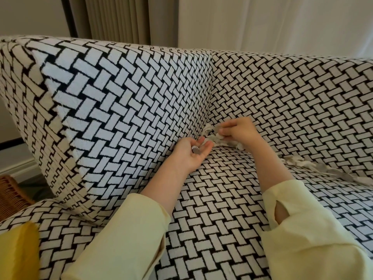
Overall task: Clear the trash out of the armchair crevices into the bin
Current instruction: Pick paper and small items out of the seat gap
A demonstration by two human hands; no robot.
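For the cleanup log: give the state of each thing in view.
Left hand: palm up, open, carrying a silver disc.
Disc: lying on the palm.
Right hand: pinching a paper wad.
Wad: crumpled, at the corner crevice.
Scraps: lying along the back crevice, untouched.
Basket: on the floor left of the armchair, contents hidden.

Wicker basket [11, 191] cut by left edge; paper scraps [207, 130] half-buried.

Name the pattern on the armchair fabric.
Black-and-white basketweave armchair fabric, clearest in the head view.
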